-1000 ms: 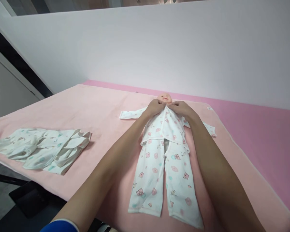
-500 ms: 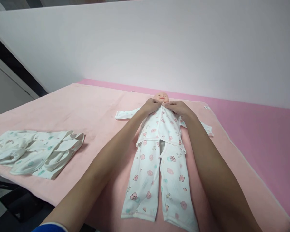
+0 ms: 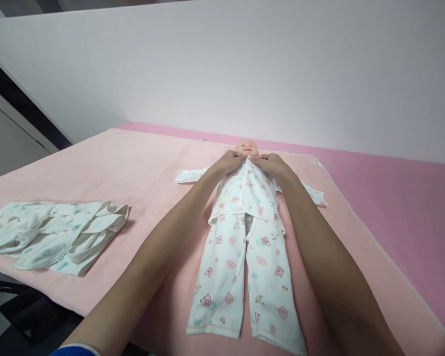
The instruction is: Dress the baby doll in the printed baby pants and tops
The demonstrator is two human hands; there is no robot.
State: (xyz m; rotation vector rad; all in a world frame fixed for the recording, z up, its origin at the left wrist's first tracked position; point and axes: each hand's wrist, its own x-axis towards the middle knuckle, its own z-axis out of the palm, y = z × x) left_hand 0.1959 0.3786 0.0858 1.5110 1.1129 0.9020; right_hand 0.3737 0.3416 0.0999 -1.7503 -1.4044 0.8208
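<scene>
A baby doll [image 3: 246, 147] lies on its back, its head at the far end, dressed in a white printed top [image 3: 246, 193] and matching trousers [image 3: 222, 277]. Both sleeves stretch out sideways. At the top's neckline, just below the doll's chin, my left hand [image 3: 231, 160] pinches the collar from the left. My right hand [image 3: 270, 163] grips the same collar from the right, its fingertips close to the left ones. The fingers are closed on the cloth, and the exact edge they hold is partly hidden.
A pink blanket [image 3: 144, 163] covers the table under the doll. Folded white printed baby clothes [image 3: 59, 232] lie at the left near the table's edge. Behind stands a white wall [image 3: 222, 69]. A dark object [image 3: 31, 311] is below the table at lower left.
Almost nothing differs. Both hands stay at the collar, with only a slight shift of the fingers and of the camera's view.
</scene>
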